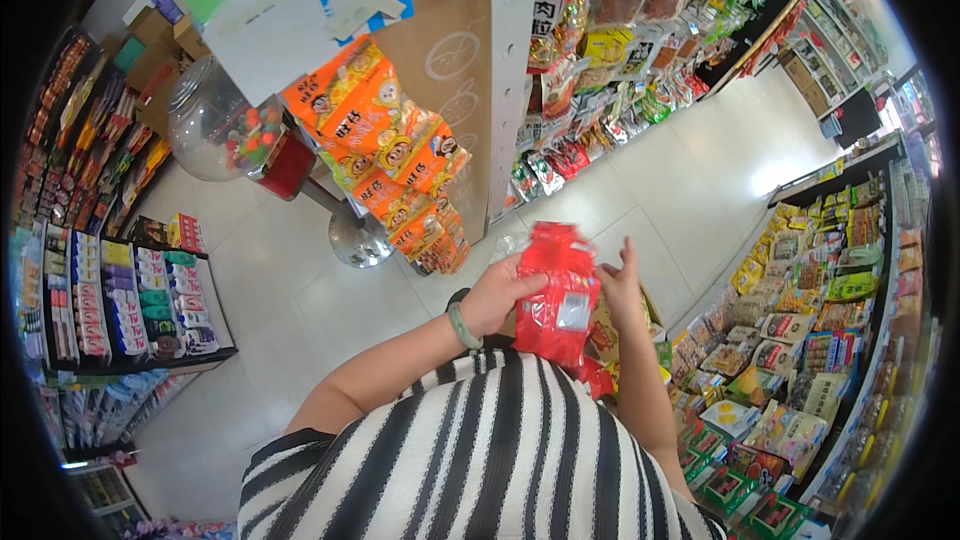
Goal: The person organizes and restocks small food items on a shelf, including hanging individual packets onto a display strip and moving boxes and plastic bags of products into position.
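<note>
My left hand point(491, 294), with a pale green bangle point(464, 327) at its wrist, grips a shiny red plastic snack packet point(551, 292) by its left side. A white label patch point(574, 313) shows on the side facing me. Just right of the packet is my right hand point(619, 286), fingers apart and a forefinger pointing up; whether its thumb touches the packet cannot be made out. Below, partly hidden by the packet and my right arm, a carton point(654, 315) holds more packets in red and yellow.
Orange snack bags point(397, 157) hang in strips from a stand ahead. Left of them stands a gumball machine point(255, 139) on a round metal base. Packed snack shelves point(795, 300) rise on my right, with hanging bags point(622, 52) beyond. A toiletries shelf point(142, 300) is at left.
</note>
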The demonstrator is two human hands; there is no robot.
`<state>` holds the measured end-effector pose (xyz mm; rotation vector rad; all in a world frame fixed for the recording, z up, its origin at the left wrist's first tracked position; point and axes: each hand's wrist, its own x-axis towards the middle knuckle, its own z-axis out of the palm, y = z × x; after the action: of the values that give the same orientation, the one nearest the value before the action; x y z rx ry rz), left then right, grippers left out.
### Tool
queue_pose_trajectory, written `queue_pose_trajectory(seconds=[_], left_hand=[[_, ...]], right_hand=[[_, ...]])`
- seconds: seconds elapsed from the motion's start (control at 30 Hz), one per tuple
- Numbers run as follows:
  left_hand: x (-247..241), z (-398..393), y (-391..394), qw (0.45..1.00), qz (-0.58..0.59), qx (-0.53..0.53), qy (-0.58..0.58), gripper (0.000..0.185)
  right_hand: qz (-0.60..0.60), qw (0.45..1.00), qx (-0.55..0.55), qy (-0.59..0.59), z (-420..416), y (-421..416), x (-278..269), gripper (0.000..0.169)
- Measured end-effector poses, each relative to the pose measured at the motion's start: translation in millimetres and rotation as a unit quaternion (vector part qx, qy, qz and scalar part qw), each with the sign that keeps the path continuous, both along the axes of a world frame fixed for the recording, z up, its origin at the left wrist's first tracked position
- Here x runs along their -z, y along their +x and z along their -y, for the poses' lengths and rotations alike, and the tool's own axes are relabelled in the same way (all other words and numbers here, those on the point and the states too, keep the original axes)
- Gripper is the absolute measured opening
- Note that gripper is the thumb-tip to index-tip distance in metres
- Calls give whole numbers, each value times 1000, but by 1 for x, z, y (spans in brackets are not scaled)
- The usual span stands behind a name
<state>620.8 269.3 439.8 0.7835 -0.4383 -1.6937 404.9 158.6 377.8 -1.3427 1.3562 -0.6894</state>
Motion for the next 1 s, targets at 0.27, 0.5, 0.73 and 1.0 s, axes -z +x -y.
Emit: queue_pose_trajectory(seconds=[0.27,0.5,0.73,1.0], left_hand=[[49,23,22,976,-88,7,199,24],[57,19,39,967,-128,88,202,38],[58,12,61,978,179,-33,99,48],[-31,70,24,975,110,-184,-54,24]], right_hand=[[-13,903,-189,-385,-69,29,-54,57],[111,960,-161,-200,-35,56,-48,22],[284,948,-142,36,8,70,-30,10],[274,937,-215,40,43,75,-64,25]])
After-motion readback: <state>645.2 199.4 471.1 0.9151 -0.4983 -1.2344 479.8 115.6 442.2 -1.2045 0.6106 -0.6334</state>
